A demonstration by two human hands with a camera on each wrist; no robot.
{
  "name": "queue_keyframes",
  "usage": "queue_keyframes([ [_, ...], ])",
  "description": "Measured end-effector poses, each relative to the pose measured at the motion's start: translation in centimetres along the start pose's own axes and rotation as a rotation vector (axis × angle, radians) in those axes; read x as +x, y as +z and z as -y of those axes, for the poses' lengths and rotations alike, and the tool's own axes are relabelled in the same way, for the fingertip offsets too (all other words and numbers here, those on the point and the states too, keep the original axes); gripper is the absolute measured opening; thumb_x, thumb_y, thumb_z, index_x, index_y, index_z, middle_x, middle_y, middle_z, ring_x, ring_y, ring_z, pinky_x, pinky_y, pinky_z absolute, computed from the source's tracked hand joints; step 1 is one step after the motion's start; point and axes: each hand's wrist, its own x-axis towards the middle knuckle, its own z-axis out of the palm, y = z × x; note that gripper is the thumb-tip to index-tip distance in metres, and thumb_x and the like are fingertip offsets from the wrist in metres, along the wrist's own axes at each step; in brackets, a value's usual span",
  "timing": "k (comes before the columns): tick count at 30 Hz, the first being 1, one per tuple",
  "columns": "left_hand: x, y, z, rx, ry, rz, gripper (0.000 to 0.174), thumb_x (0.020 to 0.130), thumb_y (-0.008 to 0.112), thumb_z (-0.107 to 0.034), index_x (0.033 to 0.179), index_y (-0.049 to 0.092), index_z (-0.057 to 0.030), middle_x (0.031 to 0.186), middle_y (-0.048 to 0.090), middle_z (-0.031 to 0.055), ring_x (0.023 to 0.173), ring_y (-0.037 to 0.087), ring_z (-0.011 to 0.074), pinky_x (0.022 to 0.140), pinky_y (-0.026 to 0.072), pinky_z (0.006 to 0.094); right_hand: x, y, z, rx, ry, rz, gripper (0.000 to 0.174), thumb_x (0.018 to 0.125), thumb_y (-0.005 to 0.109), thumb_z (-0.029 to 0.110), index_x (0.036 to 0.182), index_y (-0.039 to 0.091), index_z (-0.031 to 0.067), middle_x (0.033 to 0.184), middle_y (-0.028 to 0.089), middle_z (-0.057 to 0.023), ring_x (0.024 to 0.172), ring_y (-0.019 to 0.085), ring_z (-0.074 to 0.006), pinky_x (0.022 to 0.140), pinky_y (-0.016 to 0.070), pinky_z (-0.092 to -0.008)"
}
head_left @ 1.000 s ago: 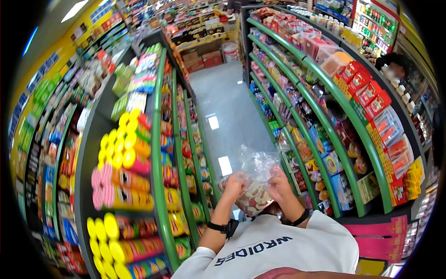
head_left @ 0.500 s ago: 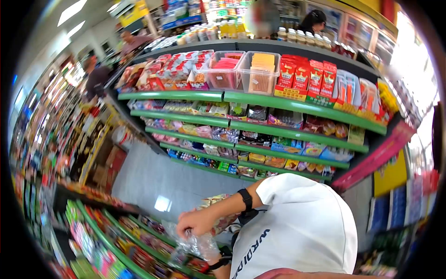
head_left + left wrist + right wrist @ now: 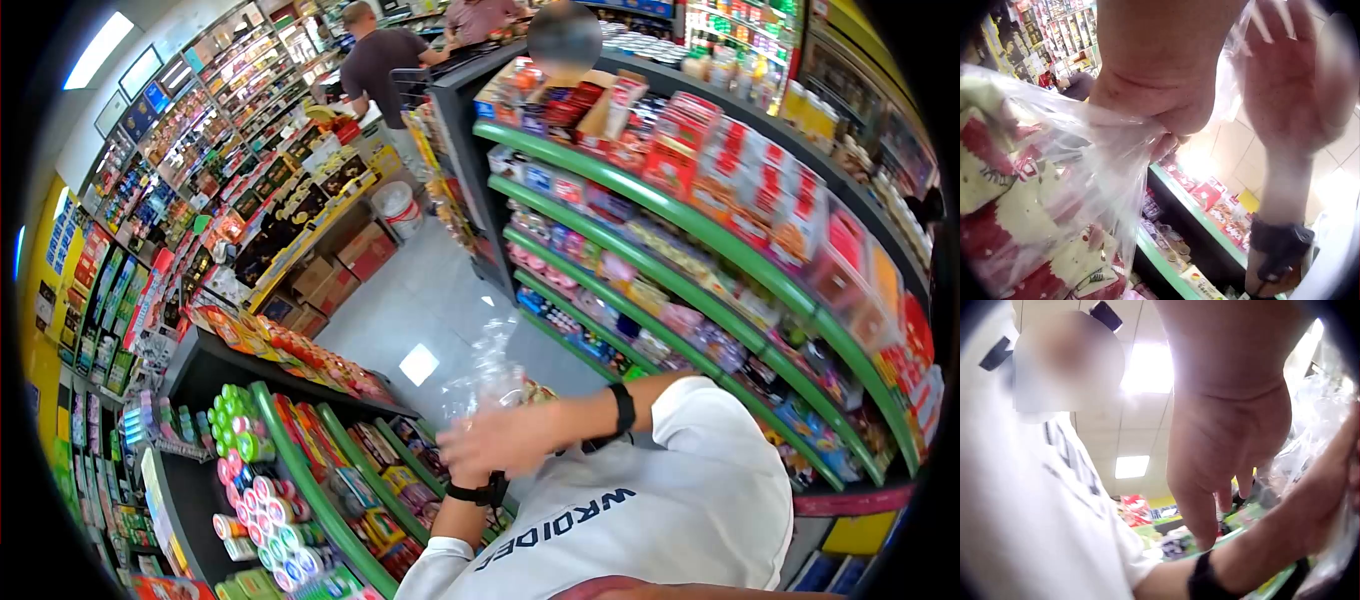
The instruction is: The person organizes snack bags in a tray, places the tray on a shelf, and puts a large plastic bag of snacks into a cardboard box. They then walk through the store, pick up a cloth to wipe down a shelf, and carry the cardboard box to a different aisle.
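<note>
My left hand (image 3: 1169,109) grips the gathered neck of a clear plastic bag (image 3: 1094,169). Through the film, several red-and-cream packets (image 3: 1054,215) show at the lower left of the left wrist view. In the head view, my right hand (image 3: 505,440) is blurred and crosses in front of the left one, hiding most of it. The right wrist view shows the right hand (image 3: 1232,444) with its fingers extended and nothing held, over the left forearm. Crumpled upper plastic of the bag (image 3: 490,365) rises beyond the hands.
A shelf unit with green edges (image 3: 640,220) and packaged snacks runs along the right. Another shelf (image 3: 330,505), with canisters beside it, stands close on the left. Grey floor (image 3: 440,290) lies between them. Cartons, a white bucket (image 3: 398,208) and a person (image 3: 385,65) are farther back.
The view turned right to the snack shelf, then partly back left. Both hands were at the bag a second ago; now the right arm crosses over the left, its hand off the bag.
</note>
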Motion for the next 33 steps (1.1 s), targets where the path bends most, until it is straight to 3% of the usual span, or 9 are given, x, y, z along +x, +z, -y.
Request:
queue_keyframes([
  [1, 2.5, -2.0, 0.3, 0.043, 0.012, 0.003, 0.033, 0.082, 0.064, -0.021, 0.108, 0.057, -0.0018, 0.09, 0.06, 0.0076, 0.077, 0.055, 0.0147, 0.068, 0.0449, 0.0297, 0.6, -0.9, -4.6, -0.171, 0.087, 0.061, 0.059, 0.066, 0.07, 0.013, 0.12, 0.047, 0.0029, 0.108, 0.054, -0.0176, 0.112, 0.05, -0.0363, 0.098, 0.0356, -0.0463],
  [3, 7.5, -6.2, 1.3, 0.172, 0.091, -0.017, 0.032, 0.082, 0.064, -0.021, 0.107, 0.058, -0.0019, 0.088, 0.061, 0.0074, 0.075, 0.055, 0.0143, 0.066, 0.0451, 0.0294, 2.4, -3.8, -13.0, -0.201, 0.557, 0.728, 0.075, 0.06, 0.076, 0.018, 0.127, 0.042, 0.0084, 0.11, 0.056, -0.016, 0.106, 0.055, -0.0374, 0.089, 0.0429, -0.0467],
  [7, 15.0, -14.8, 1.0, 0.303, 0.005, -0.039, 0.03, 0.081, 0.064, -0.021, 0.104, 0.06, -0.0021, 0.084, 0.061, 0.0071, 0.07, 0.056, 0.0136, 0.062, 0.0455, 0.0288, 3.2, -5.5, -25.5, -0.106, 0.573, 0.699, 0.072, 0.061, 0.074, 0.015, 0.126, 0.042, 0.0135, 0.1, 0.061, -0.0148, 0.091, 0.062, -0.0359, 0.075, 0.0493, -0.0461],
  [8, 16.0, -17.3, -1.7, 0.072, -0.39, 0.04, 0.026, 0.085, 0.058, -0.021, 0.102, 0.062, -0.0014, 0.086, 0.062, 0.0068, 0.072, 0.054, 0.0122, 0.061, 0.0439, 0.0272, 4.0, -6.9, -28.2, -0.103, 0.568, 0.656, 0.061, 0.062, 0.072, 0.015, 0.119, 0.049, 0.0131, 0.093, 0.063, -0.0147, 0.085, 0.063, -0.0345, 0.07, 0.0502, -0.0455],
  [16, 27.7, -35.3, 2.2, -0.077, -0.164, -0.075, 0.026, 0.08, 0.067, -0.026, 0.079, 0.062, -0.0004, 0.061, 0.056, 0.0001, 0.056, 0.049, 0.0084, 0.052, 0.0408, 0.0273, 11.5, -15.9, -47.4, -0.319, 0.74, 0.735, 0.011, 0.07, 0.06, 0.013, 0.074, 0.068, 0.0059, 0.078, 0.067, -0.0141, 0.075, 0.066, -0.0316, 0.062, 0.0519, -0.0418],
  [22, 39.3, -47.7, 4.1, 0.047, -0.006, -0.084, 0.025, 0.078, 0.067, -0.027, 0.077, 0.065, -0.0018, 0.061, 0.059, 0.0027, 0.054, 0.052, 0.0093, 0.053, 0.0432, 0.0279, 16.2, -23.3, -57.6, -0.287, 1.082, 0.612, 0.015, 0.071, 0.057, 0.016, 0.074, 0.066, 0.005, 0.073, 0.064, -0.0163, 0.072, 0.064, -0.0341, 0.063, 0.0507, -0.0446],
  [27, 49.2, -57.5, 4.2, 0.164, -0.074, -0.18, 0.022, 0.083, 0.064, -0.024, 0.079, 0.067, -0.0025, 0.064, 0.061, 0.0019, 0.059, 0.053, 0.0087, 0.056, 0.0439, 0.0273, 15.5, -30.3, -64.5, -0.417, 1.206, -0.274, 0.028, 0.083, 0.056, 0.024, 0.073, 0.06, -0.001, 0.061, 0.055, -0.0209, 0.063, 0.06, -0.0347, 0.058, 0.0464, -0.0412],
  [30, 54.8, -61.2, 4.8, -0.39, -0.087, -0.131, 0.025, 0.088, 0.06, -0.026, 0.077, 0.061, -0.0029, 0.066, 0.054, -0.0042, 0.058, 0.047, 0.0067, 0.053, 0.0382, 0.0248, 16.7, -30.6, -69.0, -0.308, 1.215, -0.6, 0.023, 0.082, 0.059, 0.02, 0.072, 0.058, -0.0013, 0.059, 0.056, -0.0156, 0.058, 0.06, -0.0296, 0.057, 0.0469, -0.0374],
  [33, 61.2, -64.3, 5.5, -0.308, -0.116, -0.069, 0.027, 0.089, 0.059, -0.026, 0.073, 0.059, -0.0052, 0.062, 0.05, -0.0057, 0.055, 0.043, 0.0059, 0.049, 0.0336, 0.0241, 19.0, -27.2, -73.8, -0.25, 0.962, -0.494, 0.019, 0.079, 0.061, 0.013, 0.095, 0.06, 0.0029, 0.095, 0.063, -0.0106, 0.08, 0.063, -0.0254, 0.07, 0.05, -0.0356],
])
